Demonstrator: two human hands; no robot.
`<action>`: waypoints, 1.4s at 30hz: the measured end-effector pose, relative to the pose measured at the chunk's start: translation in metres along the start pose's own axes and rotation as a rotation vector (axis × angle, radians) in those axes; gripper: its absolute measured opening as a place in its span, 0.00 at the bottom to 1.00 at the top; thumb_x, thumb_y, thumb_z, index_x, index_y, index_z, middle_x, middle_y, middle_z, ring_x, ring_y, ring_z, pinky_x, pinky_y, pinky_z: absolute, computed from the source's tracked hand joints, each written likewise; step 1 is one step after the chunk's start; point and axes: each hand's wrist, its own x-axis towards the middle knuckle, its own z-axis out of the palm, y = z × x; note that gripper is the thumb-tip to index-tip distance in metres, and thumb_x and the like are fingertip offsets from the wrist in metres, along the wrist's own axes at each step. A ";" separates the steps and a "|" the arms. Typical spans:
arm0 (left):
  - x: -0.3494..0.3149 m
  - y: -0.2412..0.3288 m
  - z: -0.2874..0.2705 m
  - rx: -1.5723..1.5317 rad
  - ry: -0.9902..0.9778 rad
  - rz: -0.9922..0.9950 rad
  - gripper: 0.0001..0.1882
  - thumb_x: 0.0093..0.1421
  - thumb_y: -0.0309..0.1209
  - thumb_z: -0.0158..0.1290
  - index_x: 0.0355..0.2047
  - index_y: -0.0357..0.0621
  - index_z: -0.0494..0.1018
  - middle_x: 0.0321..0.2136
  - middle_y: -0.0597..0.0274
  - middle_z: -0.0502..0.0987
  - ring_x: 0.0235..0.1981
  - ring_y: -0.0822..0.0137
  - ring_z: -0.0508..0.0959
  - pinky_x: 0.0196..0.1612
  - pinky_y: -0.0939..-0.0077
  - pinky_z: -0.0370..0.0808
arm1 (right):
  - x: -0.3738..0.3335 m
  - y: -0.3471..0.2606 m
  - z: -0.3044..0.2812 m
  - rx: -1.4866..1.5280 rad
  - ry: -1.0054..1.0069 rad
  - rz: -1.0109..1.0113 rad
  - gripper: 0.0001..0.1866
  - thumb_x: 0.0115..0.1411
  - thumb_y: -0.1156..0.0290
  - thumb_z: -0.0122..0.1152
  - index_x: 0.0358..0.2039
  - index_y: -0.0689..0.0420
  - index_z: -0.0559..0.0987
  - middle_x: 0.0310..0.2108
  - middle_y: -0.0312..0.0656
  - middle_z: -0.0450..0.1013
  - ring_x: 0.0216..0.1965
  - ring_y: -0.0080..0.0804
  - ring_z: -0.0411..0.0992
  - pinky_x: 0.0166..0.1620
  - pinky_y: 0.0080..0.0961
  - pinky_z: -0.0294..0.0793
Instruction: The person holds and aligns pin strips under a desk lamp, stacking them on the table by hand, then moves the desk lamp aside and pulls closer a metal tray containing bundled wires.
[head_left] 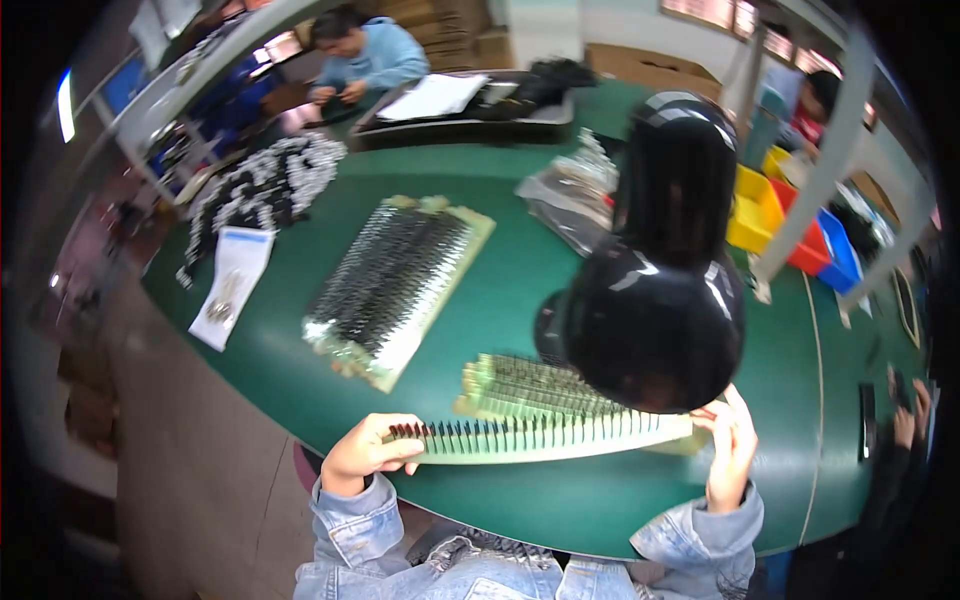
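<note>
A long pale green strip (540, 446) with a row of small dark upright pieces stretches between my hands, close to the table's front edge. My left hand (370, 448) pinches its left end, thumb on the near side. At the other end, my right hand (730, 438) grips the strip between thumb and fingers. Just behind it lies a stack of similar strips (530, 385), partly hidden by the held strip and a glossy black lamp head (655, 320). Farther left rests a larger batch of strips (395, 280) with dark and silvery pieces in close rows.
The black lamp hangs over the green table (480, 500) and blocks part of it. A white packet (234, 285), a pile of black-and-white parts (270, 180), a plastic bag (570, 200), a black tray (470, 132) and a yellow bin (752, 212) surround the work. Other people sit nearby.
</note>
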 end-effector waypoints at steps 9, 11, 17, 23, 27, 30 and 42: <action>0.019 -0.014 -0.017 -0.102 0.635 0.506 0.06 0.56 0.28 0.44 0.27 0.37 0.64 0.17 0.62 0.69 0.13 0.77 0.65 0.16 0.86 0.59 | -0.008 0.013 -0.005 -0.296 -0.022 0.026 0.20 0.46 0.81 0.50 0.44 0.63 0.67 0.36 0.42 0.68 0.40 0.30 0.66 0.47 0.22 0.62; 0.036 -0.017 -0.012 0.250 0.879 0.571 0.07 0.55 0.29 0.45 0.25 0.36 0.65 0.18 0.61 0.68 0.18 0.72 0.68 0.20 0.82 0.61 | -0.006 0.003 0.002 -0.262 -0.052 0.038 0.18 0.47 0.80 0.52 0.42 0.63 0.68 0.36 0.42 0.68 0.40 0.30 0.66 0.46 0.22 0.63; 0.067 -0.022 -0.009 1.123 1.085 0.656 0.08 0.49 0.29 0.50 0.23 0.36 0.66 0.20 0.56 0.68 0.24 0.62 0.68 0.24 0.73 0.64 | -0.005 0.007 0.001 -0.348 -0.118 0.020 0.14 0.51 0.79 0.53 0.40 0.64 0.70 0.39 0.43 0.69 0.41 0.27 0.66 0.47 0.21 0.63; 0.071 -0.014 -0.026 1.258 1.061 0.544 0.08 0.45 0.29 0.53 0.22 0.37 0.66 0.21 0.54 0.68 0.24 0.58 0.68 0.27 0.68 0.65 | -0.005 -0.004 0.006 -0.673 -0.182 -0.184 0.14 0.48 0.79 0.52 0.38 0.61 0.71 0.37 0.43 0.69 0.39 0.32 0.67 0.45 0.24 0.64; 0.076 -0.010 -0.031 1.054 1.127 0.539 0.09 0.45 0.28 0.53 0.20 0.38 0.65 0.21 0.55 0.67 0.24 0.57 0.67 0.29 0.66 0.63 | -0.004 -0.007 0.015 -0.773 -0.182 -0.205 0.18 0.39 0.79 0.55 0.36 0.61 0.71 0.35 0.43 0.67 0.39 0.35 0.65 0.46 0.27 0.62; 0.079 -0.010 -0.035 1.085 1.213 0.504 0.09 0.43 0.28 0.54 0.19 0.39 0.65 0.20 0.56 0.67 0.24 0.57 0.66 0.29 0.67 0.62 | -0.004 -0.008 0.018 -0.777 -0.175 -0.189 0.17 0.37 0.78 0.57 0.32 0.61 0.72 0.34 0.44 0.67 0.39 0.38 0.64 0.46 0.29 0.61; 0.084 -0.013 -0.050 1.259 1.312 0.480 0.11 0.41 0.31 0.56 0.16 0.41 0.65 0.20 0.60 0.66 0.28 0.60 0.66 0.32 0.69 0.60 | -0.005 -0.012 0.016 -0.804 -0.221 -0.227 0.16 0.37 0.78 0.58 0.32 0.61 0.72 0.34 0.44 0.67 0.39 0.38 0.64 0.45 0.29 0.62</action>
